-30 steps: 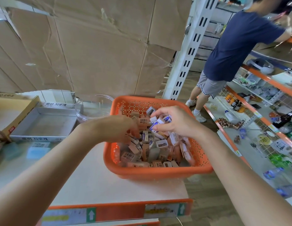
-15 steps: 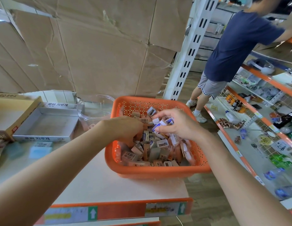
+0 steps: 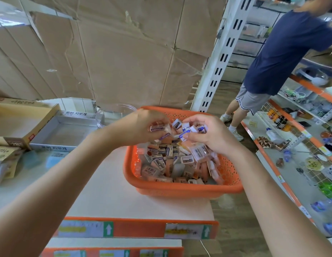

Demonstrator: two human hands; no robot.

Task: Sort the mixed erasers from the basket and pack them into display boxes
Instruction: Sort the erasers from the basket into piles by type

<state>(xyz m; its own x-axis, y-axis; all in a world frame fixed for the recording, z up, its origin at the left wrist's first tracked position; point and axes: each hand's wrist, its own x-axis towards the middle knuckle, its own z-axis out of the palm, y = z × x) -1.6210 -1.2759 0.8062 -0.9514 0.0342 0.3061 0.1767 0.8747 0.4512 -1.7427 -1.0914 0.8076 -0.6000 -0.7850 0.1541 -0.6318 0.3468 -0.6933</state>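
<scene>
At the far left a tan cardboard box (image 3: 22,125) lies just beside an open, shallow display box (image 3: 63,135) of silver-grey card with printed lettering along its walls. Both sit on the white shelf top (image 3: 115,191).

The left hand (image 3: 141,127) reaches over the basket's left rim, knuckles up. Its fingers are curled round a few erasers (image 3: 157,128), small rectangular blocks in white-and-purple paper sleeves.

Below it the basket (image 3: 180,191) stands on the right end of the shelf top. It is square, of orange plastic, with rounded corners and perforated walls. It is heaped with more of the little blocks, some in peach sleeves, some white, several showing barcodes, lying at every angle.

The right hand (image 3: 207,134) hovers over the heap just beside the left hand, fingers bent, clutching a bunch of blue-and-white sleeved blocks. The fingertips of the two hands nearly meet.

At the far right stands a person (image 3: 284,52) in a navy shirt and grey shorts.
</scene>
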